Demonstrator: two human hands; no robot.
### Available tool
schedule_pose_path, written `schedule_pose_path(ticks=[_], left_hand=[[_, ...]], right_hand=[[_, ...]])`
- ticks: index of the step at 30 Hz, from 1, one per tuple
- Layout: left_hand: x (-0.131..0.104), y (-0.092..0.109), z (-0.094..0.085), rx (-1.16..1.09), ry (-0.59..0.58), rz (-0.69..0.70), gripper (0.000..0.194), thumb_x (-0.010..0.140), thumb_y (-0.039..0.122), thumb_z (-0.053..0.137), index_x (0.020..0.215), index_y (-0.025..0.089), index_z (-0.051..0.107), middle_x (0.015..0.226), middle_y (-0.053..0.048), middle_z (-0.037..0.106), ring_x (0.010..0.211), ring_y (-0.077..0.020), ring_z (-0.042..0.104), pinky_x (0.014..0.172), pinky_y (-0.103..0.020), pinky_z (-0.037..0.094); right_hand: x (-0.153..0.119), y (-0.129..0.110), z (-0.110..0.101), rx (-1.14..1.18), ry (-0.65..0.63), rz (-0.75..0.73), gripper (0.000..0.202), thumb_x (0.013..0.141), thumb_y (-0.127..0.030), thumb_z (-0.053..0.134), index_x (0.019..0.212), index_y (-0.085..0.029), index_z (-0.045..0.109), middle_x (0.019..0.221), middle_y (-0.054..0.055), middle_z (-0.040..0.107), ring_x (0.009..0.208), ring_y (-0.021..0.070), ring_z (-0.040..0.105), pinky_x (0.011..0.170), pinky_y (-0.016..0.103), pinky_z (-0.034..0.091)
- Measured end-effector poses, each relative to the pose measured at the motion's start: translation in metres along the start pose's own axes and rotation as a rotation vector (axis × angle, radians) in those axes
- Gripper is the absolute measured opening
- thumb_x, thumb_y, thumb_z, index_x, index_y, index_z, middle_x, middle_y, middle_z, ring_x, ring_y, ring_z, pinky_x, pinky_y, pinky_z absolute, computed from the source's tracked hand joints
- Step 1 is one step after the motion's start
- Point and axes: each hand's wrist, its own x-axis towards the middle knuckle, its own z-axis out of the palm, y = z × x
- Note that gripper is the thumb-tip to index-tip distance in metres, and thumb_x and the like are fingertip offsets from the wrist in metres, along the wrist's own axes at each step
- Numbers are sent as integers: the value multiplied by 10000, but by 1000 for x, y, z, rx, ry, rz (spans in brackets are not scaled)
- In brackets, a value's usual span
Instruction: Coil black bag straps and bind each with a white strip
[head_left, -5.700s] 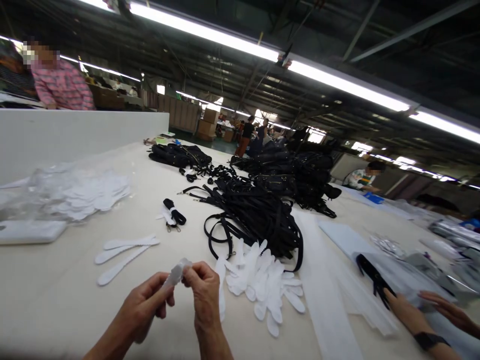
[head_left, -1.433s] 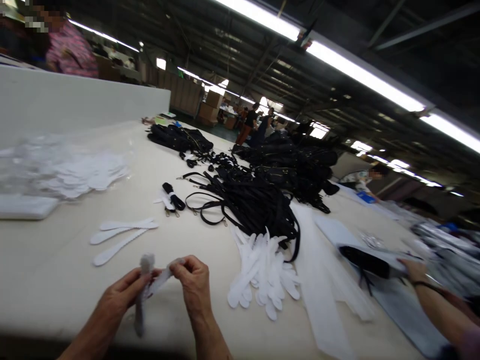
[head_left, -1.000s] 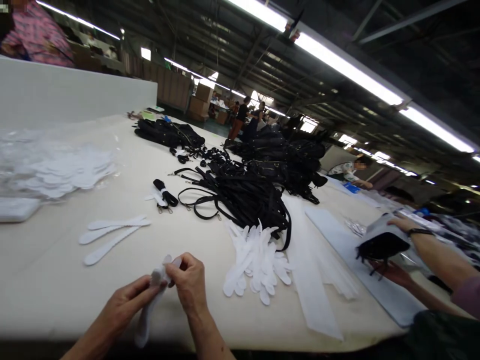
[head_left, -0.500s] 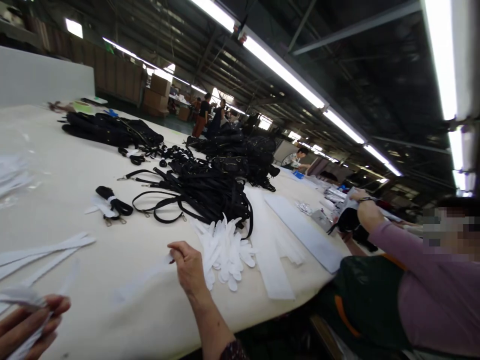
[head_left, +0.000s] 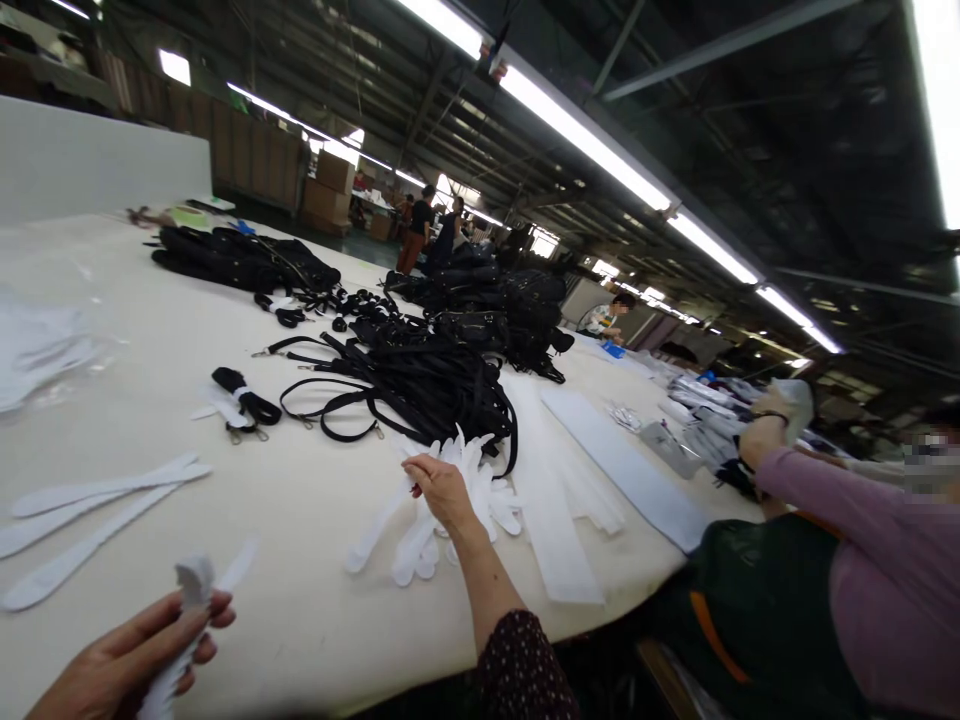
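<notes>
Near the bottom left, my left hand is closed on white strips, one of which sticks out to the right. My right hand pinches the upper end of a single white strip that hangs down to the left. Under and behind that hand spreads a fanned pile of white round-ended strips. Just beyond the pile lies a heap of black straps with metal clips. A few loose white strips rest on the table at the left.
The cream table also holds a bundled black strap, black bags, long white sheets and a plastic bag of white pieces. A person in a purple sleeve works at the right edge.
My right hand has moved right, over the fanned pile, and its strip came along. My left hand has come further into view, moving right and holding its strips more upright.
</notes>
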Motion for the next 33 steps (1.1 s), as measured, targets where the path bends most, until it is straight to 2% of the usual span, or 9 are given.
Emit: schedule_pose_path(ticks=[3, 5, 7, 13, 17, 20, 24, 27, 33], left_hand=[[-4, 5, 4, -28, -70, -60, 434, 434, 457, 953, 789, 242, 824, 823, -43, 820, 601, -192, 676, 457, -209, 535], [-8, 10, 10, -38, -117, -91, 437, 460, 419, 956, 816, 201, 824, 846, -71, 815, 619, -192, 679, 490, -215, 539], [-14, 16, 18, -53, -145, -72, 413, 513, 419, 940, 833, 186, 821, 851, -83, 809, 625, -188, 680, 532, -224, 545], [-24, 31, 36, 49, -216, 129, 344, 658, 484, 844, 847, 199, 814, 827, -63, 789, 646, -202, 682, 623, -273, 548], [-28, 39, 31, 105, -213, 171, 367, 670, 473, 831, 930, 215, 814, 992, -75, 805, 921, -287, 719, 838, -328, 552], [-30, 45, 26, 31, -183, 159, 352, 700, 467, 817, 945, 215, 805, 1024, -82, 804, 1039, -284, 693, 942, -329, 514], [-31, 46, 24, -134, -202, 136, 340, 656, 467, 860, 822, 180, 786, 741, -55, 776, 750, -214, 705, 753, -288, 552], [-27, 43, 19, -154, -165, 157, 377, 627, 442, 885, 853, 159, 780, 655, -29, 729, 583, -151, 629, 576, -229, 513], [-23, 44, 9, -141, -128, 134, 381, 649, 433, 871, 887, 154, 769, 651, -24, 717, 531, -132, 590, 512, -214, 478]], right_hand=[[1, -5, -10, -84, 6, -16, 299, 879, -257, 632, 1167, -310, 691, 1007, -4, 752, 906, 172, 693, 892, 294, 492], [-2, -19, -10, -119, 66, -45, 469, 835, -262, 692, 1295, -317, 615, 1278, 34, 669, 1140, 222, 615, 1005, 355, 436], [-10, -41, -1, -54, 89, -84, 458, 847, -333, 689, 1299, -308, 618, 1353, 43, 622, 1175, 238, 587, 1026, 374, 416], [-57, -106, 80, 673, -442, -26, 275, 863, -452, 633, 927, -226, 777, 883, 3, 755, 883, 203, 672, 839, 306, 492], [-62, -106, 112, 970, -329, 146, 245, 754, -411, 729, 779, -167, 744, 737, 3, 719, 738, 170, 653, 755, 288, 511], [-45, -88, 100, 972, -144, 257, 330, 684, -476, 766, 746, -158, 705, 678, 8, 695, 653, 157, 641, 715, 302, 530], [-22, -66, 68, 810, -2, 258, 396, 618, -530, 787, 656, -162, 645, 592, -7, 645, 578, 141, 617, 677, 302, 533], [-11, -53, 46, 703, 50, 239, 390, 657, -541, 745, 657, -170, 626, 593, -12, 635, 597, 144, 625, 696, 305, 535], [5, -19, -7, 438, 151, 257, 238, 626, -414, 767, 652, -201, 664, 705, 17, 678, 752, 207, 650, 802, 353, 503]])
